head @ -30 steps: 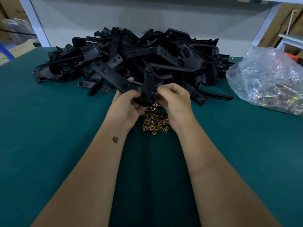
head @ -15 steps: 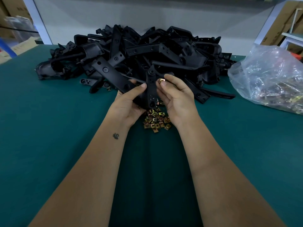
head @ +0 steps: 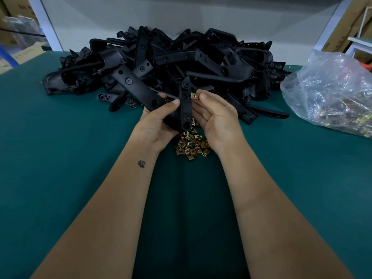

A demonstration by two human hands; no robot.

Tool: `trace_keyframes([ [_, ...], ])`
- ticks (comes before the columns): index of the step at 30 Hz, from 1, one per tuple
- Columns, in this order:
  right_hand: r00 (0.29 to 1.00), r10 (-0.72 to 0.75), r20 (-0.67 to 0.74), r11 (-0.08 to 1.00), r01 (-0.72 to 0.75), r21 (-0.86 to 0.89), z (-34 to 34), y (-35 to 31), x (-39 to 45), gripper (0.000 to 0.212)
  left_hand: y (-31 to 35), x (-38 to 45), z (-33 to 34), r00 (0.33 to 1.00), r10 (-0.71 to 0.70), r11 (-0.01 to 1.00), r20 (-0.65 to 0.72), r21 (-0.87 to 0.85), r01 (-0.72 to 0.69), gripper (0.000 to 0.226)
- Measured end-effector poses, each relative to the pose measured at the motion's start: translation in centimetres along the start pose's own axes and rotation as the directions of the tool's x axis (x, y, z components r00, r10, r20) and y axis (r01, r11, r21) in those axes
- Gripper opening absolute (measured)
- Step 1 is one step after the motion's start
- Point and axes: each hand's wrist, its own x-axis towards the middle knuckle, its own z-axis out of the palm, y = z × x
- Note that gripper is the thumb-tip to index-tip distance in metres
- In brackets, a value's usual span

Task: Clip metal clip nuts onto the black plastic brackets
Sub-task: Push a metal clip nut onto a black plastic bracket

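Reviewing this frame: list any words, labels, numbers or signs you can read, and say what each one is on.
No text is readable.
Cardboard boxes upper left: dark printed marks, too blurred to read.
Cardboard box upper right: dark marks, too blurred to read.
Left forearm: a small dark tattoo, a figure, not lettering.
Black plastic brackets, clip nuts and plastic bag: no lettering visible.

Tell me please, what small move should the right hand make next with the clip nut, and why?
Probably slide the clip nut leftward onto the edge of the black bracket. The right hand pinches the nut right beside the bracket's upper part, and the left hand holds the bracket upright. Whether the nut is already partly on, I cannot tell.
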Motion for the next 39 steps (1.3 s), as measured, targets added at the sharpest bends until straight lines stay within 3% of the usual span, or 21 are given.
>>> trace_keyframes([
  [14,1.000,-0.025,-0.016,0.999,0.025,-0.031,-0.25,0.19,0.19,0.021,-0.07,0.10,-0.20,0.999,-0.007,1.000,0.037,-0.021,0.007,0.025],
  [19,0.999,-0.002,-0.042,1.000,0.001,-0.022,-0.15,0.23,0.35,0.024,-0.04,0.07,-0.14,0.999,-0.003,0.999,0.037,-0.034,0.004,0.025],
  [24,0.999,0.037,-0.027,0.998,-0.038,-0.040,0.03,0.17,0.26,0.013,-0.03,-0.01,-0.17,0.998,-0.005,0.999,0.065,-0.033,0.007,0.027],
  [39,0.992,0.121,-0.031,0.985,-0.124,-0.123,0.23,0.06,0.03,0.019,0.01,-0.28,-0.06,0.997,-0.044,0.999,0.064,0.018,0.043,0.036],
])
